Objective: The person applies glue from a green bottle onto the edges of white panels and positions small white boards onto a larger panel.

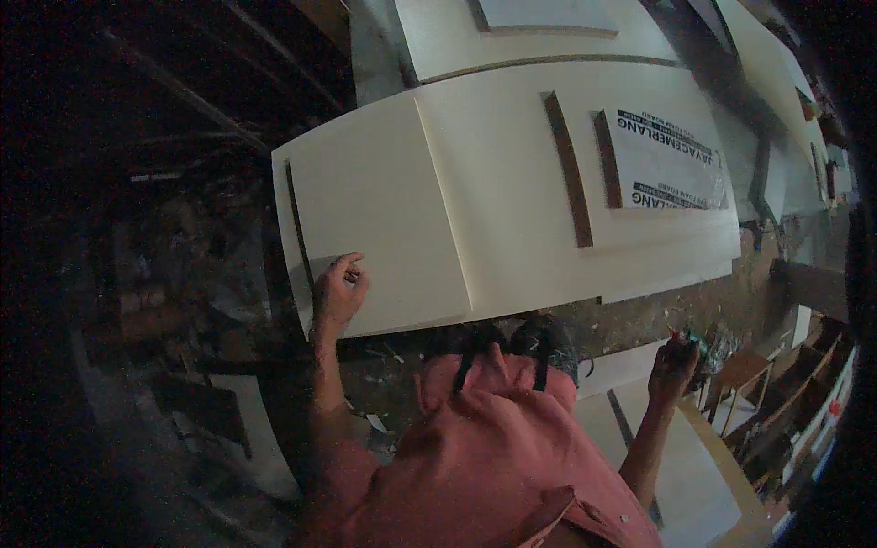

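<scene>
My left hand (pixel 342 290) is over the near left corner of a large cream board (pixel 375 215). Its fingers are curled with the index finger partly stretched, and a small dark spot shows between them; I cannot make out what it is. Beside that hand, a narrow dark strip (pixel 293 196) runs along the board's left edge. My right hand (pixel 672 367) is held out low on the right, away from the board. It is in shadow, and its fingers seem closed round something small and dark that I cannot make out.
On a wider pale sheet (pixel 512 183) lie a brown strip (pixel 568 173) and a white printed panel (pixel 671 169) with a brown edge. Another pale board (pixel 548 50) is beyond. Behind my right arm are pale panels (pixel 699 479), a small stool (pixel 738 370) and wooden shelving (pixel 808 379).
</scene>
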`<state>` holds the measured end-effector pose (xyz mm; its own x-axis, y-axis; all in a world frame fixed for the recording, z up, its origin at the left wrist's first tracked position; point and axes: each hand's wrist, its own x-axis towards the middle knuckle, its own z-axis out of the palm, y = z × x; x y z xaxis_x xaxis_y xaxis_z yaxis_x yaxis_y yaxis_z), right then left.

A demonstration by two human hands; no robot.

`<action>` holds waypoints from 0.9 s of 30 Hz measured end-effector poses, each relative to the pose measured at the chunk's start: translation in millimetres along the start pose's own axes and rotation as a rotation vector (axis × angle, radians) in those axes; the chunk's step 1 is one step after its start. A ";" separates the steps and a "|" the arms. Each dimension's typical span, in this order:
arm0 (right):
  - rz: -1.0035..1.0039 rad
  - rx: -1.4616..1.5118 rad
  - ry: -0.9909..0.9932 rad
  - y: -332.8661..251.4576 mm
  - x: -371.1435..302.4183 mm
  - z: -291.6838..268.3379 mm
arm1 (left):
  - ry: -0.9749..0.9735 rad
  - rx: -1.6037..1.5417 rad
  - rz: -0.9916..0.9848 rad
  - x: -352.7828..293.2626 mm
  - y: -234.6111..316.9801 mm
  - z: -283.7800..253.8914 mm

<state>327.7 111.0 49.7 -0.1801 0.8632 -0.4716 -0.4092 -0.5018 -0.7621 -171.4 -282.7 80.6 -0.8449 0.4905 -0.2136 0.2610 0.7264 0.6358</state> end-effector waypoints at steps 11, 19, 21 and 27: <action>-0.126 0.252 0.049 138.1 -167.0 32.9 | -0.279 0.294 0.798 60.8 -13.8 -8.5; 0.022 0.230 0.307 248.2 -290.9 97.8 | -0.353 0.441 1.176 113.4 15.8 -15.6; -0.034 0.286 0.354 286.3 -294.2 100.7 | -0.388 0.466 1.263 135.8 10.9 -15.8; -0.178 0.298 0.539 291.2 -291.2 114.4 | -0.379 0.592 1.501 141.8 42.6 16.5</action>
<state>158.7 -280.1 15.9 0.3566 0.7437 -0.5655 -0.6369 -0.2494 -0.7295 -272.4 -174.2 65.1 0.4390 0.8952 0.0769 0.8904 -0.4449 0.0958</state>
